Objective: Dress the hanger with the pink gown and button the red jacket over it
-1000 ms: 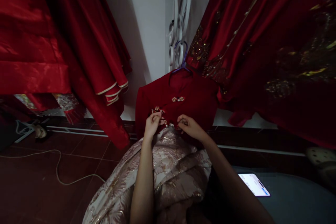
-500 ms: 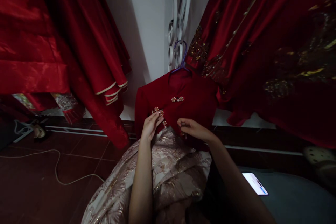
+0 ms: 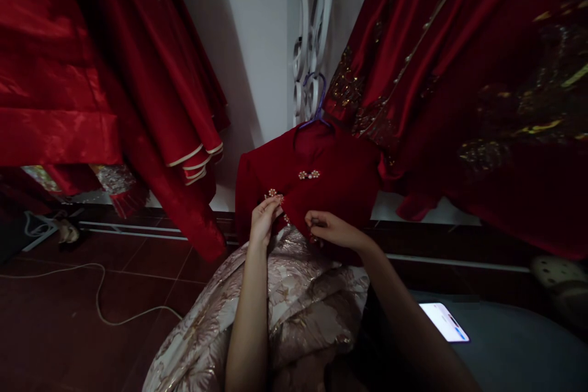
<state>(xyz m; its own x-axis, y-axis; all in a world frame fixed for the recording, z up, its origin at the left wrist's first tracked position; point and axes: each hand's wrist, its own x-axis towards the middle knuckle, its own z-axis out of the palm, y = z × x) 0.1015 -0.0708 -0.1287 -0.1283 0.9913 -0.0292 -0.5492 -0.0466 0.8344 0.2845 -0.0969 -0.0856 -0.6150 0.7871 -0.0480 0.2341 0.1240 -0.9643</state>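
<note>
A dark red jacket (image 3: pixel 340 153) hangs on a purple hanger (image 3: pixel 316 111), and its front opens toward the bottom. A jewelled flower clasp (image 3: pixel 309 175) sits on its upper front. Lower left, another flower clasp (image 3: pixel 272 193) lies at the fingertips of my left hand (image 3: pixel 264 217), which is closed in a pinch on it by the front edge. My right hand (image 3: pixel 335 228) is curled shut in front of the opposite front panel; what its fingers hold is too dark to make out. Below both hands, shiny pink floral brocade fabric (image 3: pixel 298 282) spreads out.
Red garments (image 3: pixel 156 73) hang at the left, and a red gown with gold trim (image 3: pixel 441 73) hangs at the right. A lit phone (image 3: pixel 444 322) rests on a grey surface (image 3: pixel 514 343). Across the tiled floor (image 3: pixel 59 318) runs a pale cable (image 3: pixel 101 294). A white scrollwork rack (image 3: pixel 303 43) stands behind.
My right hand has shifted slightly left, toward the middle of the jacket. My left hand stays at the lower clasp with hardly any movement.
</note>
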